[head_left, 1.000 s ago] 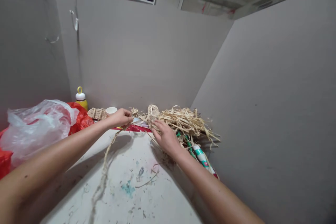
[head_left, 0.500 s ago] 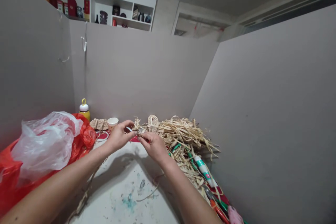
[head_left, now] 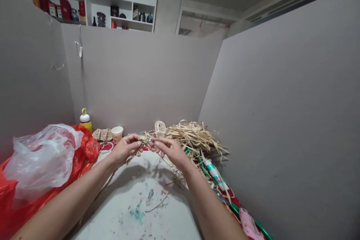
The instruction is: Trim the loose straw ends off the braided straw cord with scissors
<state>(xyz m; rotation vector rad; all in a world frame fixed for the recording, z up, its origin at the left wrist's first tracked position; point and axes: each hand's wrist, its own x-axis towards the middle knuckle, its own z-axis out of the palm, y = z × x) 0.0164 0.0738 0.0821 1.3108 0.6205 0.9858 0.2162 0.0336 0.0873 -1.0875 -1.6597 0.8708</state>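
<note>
My left hand [head_left: 126, 150] is closed, thumb and fingers pinching the knotted end of a straw braid [head_left: 145, 141] above the far part of the table. The braid's long tail runs down beneath my left forearm toward the table's near edge. My right hand [head_left: 171, 152] meets that end from the right, its thumb and fingertips closed on the straw. Fine loose strands stick out between the two hands. Just behind them a small woven straw sole [head_left: 160, 129] stands upright beside a heap of dry straw [head_left: 194, 135].
Red and clear plastic bags [head_left: 42, 157] fill the left side. A yellow bottle [head_left: 86, 121], a paper cup [head_left: 117, 133] and a woven straw piece [head_left: 102, 134] line the back. On the right lie a white-and-teal tube [head_left: 214, 173] and a pink cloth [head_left: 249, 225]. Grey partitions [head_left: 140, 71] enclose the table.
My right hand left the area by the woven sole and joined my left hand at the braid's end. The view tilted up, then shifted slightly right.
</note>
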